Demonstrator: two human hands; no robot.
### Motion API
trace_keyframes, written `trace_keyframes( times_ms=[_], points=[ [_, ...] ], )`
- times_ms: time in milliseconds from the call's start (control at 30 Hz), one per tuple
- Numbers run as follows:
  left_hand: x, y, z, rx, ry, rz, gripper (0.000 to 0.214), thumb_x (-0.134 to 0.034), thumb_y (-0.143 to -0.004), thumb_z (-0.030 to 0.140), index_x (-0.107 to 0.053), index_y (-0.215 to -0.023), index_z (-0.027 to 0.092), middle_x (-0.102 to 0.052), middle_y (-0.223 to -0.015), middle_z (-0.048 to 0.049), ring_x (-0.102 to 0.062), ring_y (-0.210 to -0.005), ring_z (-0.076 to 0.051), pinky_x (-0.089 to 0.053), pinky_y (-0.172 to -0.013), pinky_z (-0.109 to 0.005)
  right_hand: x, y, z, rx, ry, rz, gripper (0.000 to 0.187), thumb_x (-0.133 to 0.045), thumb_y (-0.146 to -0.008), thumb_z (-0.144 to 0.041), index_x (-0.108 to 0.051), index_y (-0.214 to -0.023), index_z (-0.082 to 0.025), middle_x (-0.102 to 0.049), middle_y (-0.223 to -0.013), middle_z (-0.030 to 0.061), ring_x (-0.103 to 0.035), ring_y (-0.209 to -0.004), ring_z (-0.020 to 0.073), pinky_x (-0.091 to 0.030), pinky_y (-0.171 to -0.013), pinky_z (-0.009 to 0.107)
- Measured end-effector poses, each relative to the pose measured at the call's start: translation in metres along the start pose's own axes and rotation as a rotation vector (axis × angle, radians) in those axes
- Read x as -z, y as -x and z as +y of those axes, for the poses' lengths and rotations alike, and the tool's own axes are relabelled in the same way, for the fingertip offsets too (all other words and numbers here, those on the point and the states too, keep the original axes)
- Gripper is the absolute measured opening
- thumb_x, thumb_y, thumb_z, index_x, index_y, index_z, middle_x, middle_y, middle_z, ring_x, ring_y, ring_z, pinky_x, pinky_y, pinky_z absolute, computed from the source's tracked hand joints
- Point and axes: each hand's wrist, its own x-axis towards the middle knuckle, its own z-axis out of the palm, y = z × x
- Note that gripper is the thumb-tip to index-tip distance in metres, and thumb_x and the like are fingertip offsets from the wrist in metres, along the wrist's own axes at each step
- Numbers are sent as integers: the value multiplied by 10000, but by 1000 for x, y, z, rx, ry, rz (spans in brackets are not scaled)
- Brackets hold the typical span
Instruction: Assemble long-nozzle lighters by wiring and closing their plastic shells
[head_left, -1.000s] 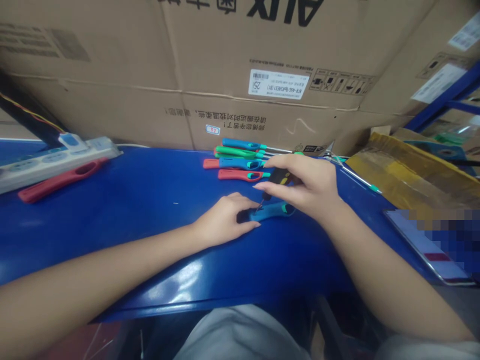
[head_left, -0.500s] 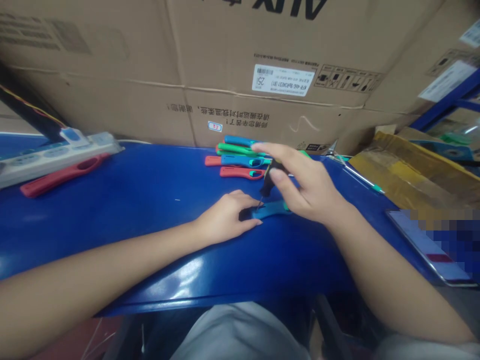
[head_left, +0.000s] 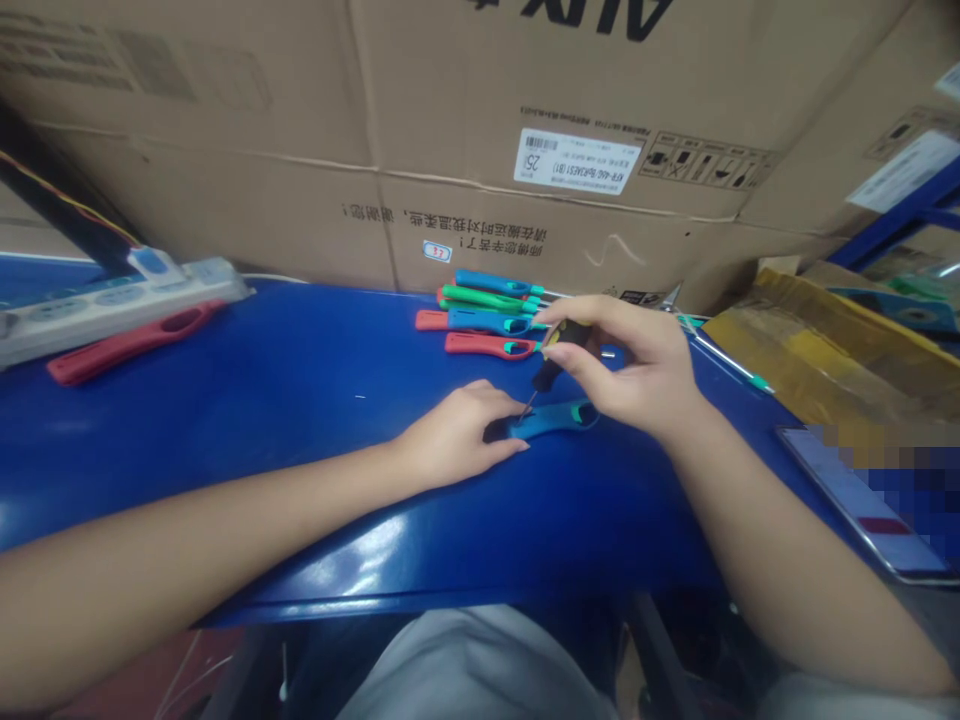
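Observation:
A blue gas lighter (head_left: pixel 553 418) with a teal trigger lies on the blue table. My left hand (head_left: pixel 469 430) grips its left end between thumb and fingers. In my right hand (head_left: pixel 630 360) is a small screwdriver (head_left: pixel 550 372) with a black and yellow handle, held tilted. Its thin tip meets the lighter's body close to my left fingertips. Just behind, several more lighters lie in a group, among them a red lighter (head_left: pixel 487 344), a blue and red lighter (head_left: pixel 484 321) and a green lighter (head_left: pixel 487 299).
A large cardboard box (head_left: pixel 285 180) stands along the table's back edge. To the left are a white power strip (head_left: pixel 112 305) and a red lighter casing (head_left: pixel 135 343). A yellow-taped carton (head_left: pixel 832 350) and a phone-like device (head_left: pixel 862 500) lie at the right.
My right hand has shifted slightly right and its fingers sit differently round the screwdriver handle, showing more of the lighter's trigger end. My left hand stays on the lighter. The whole view has shifted a little.

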Motion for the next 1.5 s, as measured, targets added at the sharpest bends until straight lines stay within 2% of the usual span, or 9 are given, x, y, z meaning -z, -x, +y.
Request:
trace_keyframes(
  times_ms=[67, 233, 400, 567, 767, 933, 1100, 1300, 1500],
  points=[
    [0, 0, 0, 0, 0, 2, 328, -798, -914, 269, -756, -1230, 190, -802, -1114, -89, -713, -1075, -270, -585, -977, -433, 1, 0, -1, 94, 148, 65, 160, -761, -948, -401, -757, -994, -248, -809, -875, 13, -705, -617, 158, -602, -656, 287],
    [1, 0, 0, -2, -5, 2, 326, -799, -916, 273, -756, -1229, 192, -806, -1091, -81, -716, -1055, -269, -584, -964, -423, 4, 0, -1, -46, -97, -174, 363, -487, -1096, -328, -595, -1435, -258, -744, -1322, 76, -735, -688, 129, -598, -616, 273],
    [-1, 0, -1, -1, -8, 9, 336, -815, -900, 261, -758, -1220, 177, -808, -1114, -93, -717, -1089, -282, -584, -979, -435, 7, -2, -4, 78, 140, -43, 258, -817, -903, -413, -741, -1080, -241, -815, -972, 18, -712, -664, 154, -591, -645, 276],
    [-1, 1, -1, 4, -9, 13, 341, -800, -914, 284, -757, -1239, 189, -809, -1115, -88, -719, -1068, -274, -586, -980, -443, 6, -4, -12, 32, -18, -134, 333, -521, -1077, -273, -658, -1377, -226, -792, -1217, 76, -774, -843, 178, -643, -807, 334],
    [-1, 0, -1, 8, -5, 19, 345, -828, -891, 265, -763, -1222, 191, -814, -1124, -80, -723, -1065, -276, -591, -964, -432, 7, -3, -9, 148, 153, -18, 131, -742, -972, -371, -768, -1029, -256, -820, -912, 9, -751, -716, 170, -610, -683, 283],
    [-1, 0, 0, 2, -6, 18, 351, -821, -901, 263, -760, -1233, 166, -818, -1111, -86, -724, -1044, -275, -592, -950, -430, 12, -2, -5, -7, -94, -181, 327, -464, -1104, -297, -654, -1364, -237, -771, -1261, 73, -759, -765, 146, -611, -677, 279],
    [-1, 0, 0, -2, -8, 16, 341, -831, -889, 254, -769, -1213, 168, -817, -1133, -95, -729, -1066, -284, -594, -961, -438, 11, -3, -9, 60, 78, -78, 156, -792, -931, -330, -745, -1049, -239, -787, -912, -3, -714, -669, 142, -572, -626, 258],
    [0, -1, 2, -3, -17, 20, 354, -828, -893, 249, -764, -1227, 149, -819, -1111, -99, -730, -1045, -278, -590, -957, -424, 12, -5, -15, 60, -26, -165, 355, -519, -1078, -219, -672, -1398, -225, -800, -1220, 62, -778, -1012, 192, -622, -906, 332],
    [-1, -1, 1, -3, -23, 26, 354, -841, -883, 251, -768, -1212, 143, -819, -1103, -97, -727, -1022, -276, -591, -953, -431, 5, -2, -8, 155, 142, 21, 196, -765, -962, -307, -782, -1134, -216, -836, -995, 41, -793, -880, 198, -628, -826, 297]
  ],
)
